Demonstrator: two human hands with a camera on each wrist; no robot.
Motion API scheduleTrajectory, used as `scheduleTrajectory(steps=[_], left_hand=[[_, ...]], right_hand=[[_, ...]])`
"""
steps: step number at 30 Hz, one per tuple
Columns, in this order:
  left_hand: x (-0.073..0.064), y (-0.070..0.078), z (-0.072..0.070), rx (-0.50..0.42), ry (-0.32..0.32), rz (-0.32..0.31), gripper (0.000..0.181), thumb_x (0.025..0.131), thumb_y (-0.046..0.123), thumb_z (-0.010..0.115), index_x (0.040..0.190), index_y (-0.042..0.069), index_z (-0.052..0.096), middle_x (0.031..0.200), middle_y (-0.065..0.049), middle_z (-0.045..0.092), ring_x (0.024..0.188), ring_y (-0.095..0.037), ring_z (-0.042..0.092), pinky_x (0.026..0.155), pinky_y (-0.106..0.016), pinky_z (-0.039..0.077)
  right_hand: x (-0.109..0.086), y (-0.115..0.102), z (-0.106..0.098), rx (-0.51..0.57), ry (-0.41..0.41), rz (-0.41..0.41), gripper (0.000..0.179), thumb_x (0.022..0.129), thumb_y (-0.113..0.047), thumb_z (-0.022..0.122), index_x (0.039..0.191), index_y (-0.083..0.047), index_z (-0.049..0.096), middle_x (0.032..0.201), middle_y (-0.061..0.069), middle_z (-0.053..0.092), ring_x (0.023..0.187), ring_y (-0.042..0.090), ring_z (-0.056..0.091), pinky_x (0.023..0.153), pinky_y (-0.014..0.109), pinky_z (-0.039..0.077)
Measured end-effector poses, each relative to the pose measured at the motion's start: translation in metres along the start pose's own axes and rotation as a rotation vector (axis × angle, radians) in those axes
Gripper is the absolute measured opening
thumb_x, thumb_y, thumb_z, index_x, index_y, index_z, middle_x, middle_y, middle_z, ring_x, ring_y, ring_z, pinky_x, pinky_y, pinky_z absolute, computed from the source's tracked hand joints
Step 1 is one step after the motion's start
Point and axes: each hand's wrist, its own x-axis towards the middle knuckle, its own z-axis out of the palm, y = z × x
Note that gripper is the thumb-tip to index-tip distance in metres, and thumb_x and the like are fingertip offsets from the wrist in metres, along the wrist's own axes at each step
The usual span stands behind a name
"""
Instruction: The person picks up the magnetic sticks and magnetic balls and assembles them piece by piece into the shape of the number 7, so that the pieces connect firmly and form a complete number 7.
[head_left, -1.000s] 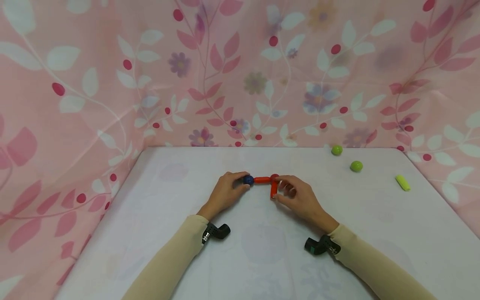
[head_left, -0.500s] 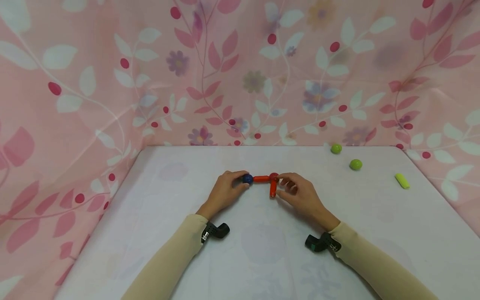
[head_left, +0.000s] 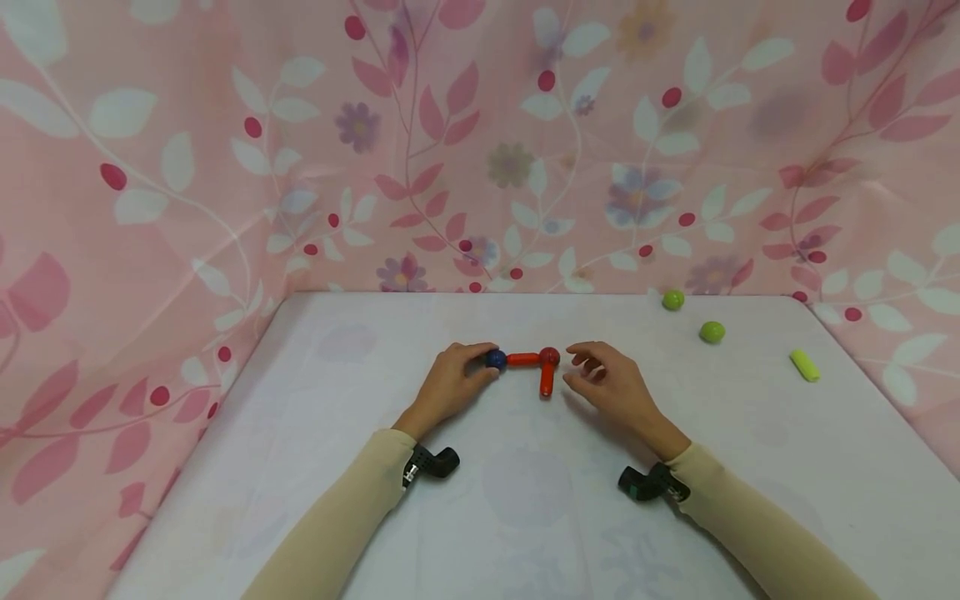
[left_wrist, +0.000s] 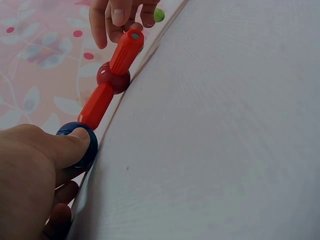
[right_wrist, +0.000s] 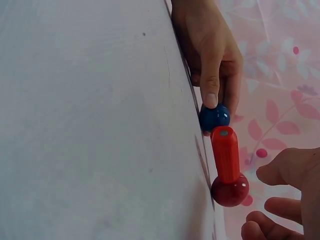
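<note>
My left hand [head_left: 447, 383] pinches a dark blue ball [head_left: 496, 359] between thumb and fingers, near the middle of the white table. From that ball a short red rod [head_left: 522, 360] runs right to a dark red ball [head_left: 550, 357]. A second red rod [head_left: 547, 381] sticks out from the red ball toward me, forming a corner. Its free end shows a small grey-green disc in the left wrist view. Just right of the red ball, my right hand [head_left: 612, 387] hovers apart from the pieces, fingers loosely bent and holding nothing.
Two green balls, one at the back edge [head_left: 673, 300] and one nearer [head_left: 712, 332], lie at the back right. A yellow-green rod [head_left: 805, 365] rests farther right. Pink floral cloth [head_left: 480, 167] hangs behind the white table [head_left: 360, 492].
My right hand has let go of the second red rod and red ball and drawn back a little to the right. The left hand keeps its pinch on the blue ball.
</note>
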Motion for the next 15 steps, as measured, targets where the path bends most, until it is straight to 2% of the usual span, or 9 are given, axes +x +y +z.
scheduleTrajectory(steps=[7,15], left_hand=[[0.000,-0.001,0.001,-0.007,0.006,0.007,0.041,0.097,0.024,0.077,0.136,0.016,0.070,0.120,-0.007,0.069,0.107,-0.024,0.059,0.093,-0.044,0.049],[0.000,-0.001,0.001,-0.002,0.005,0.009,0.041,0.097,0.025,0.077,0.137,0.017,0.070,0.121,-0.006,0.069,0.107,-0.023,0.059,0.094,-0.043,0.049]], right_hand=[[0.000,0.008,-0.013,-0.028,0.018,0.043,0.041,0.093,-0.007,0.079,0.130,0.000,0.065,0.111,0.013,0.068,0.094,0.025,0.063,0.081,0.047,0.056],[0.004,0.022,-0.030,-0.066,0.047,0.055,0.040,0.093,-0.006,0.078,0.130,0.001,0.065,0.110,0.016,0.069,0.094,0.027,0.064,0.080,0.049,0.056]])
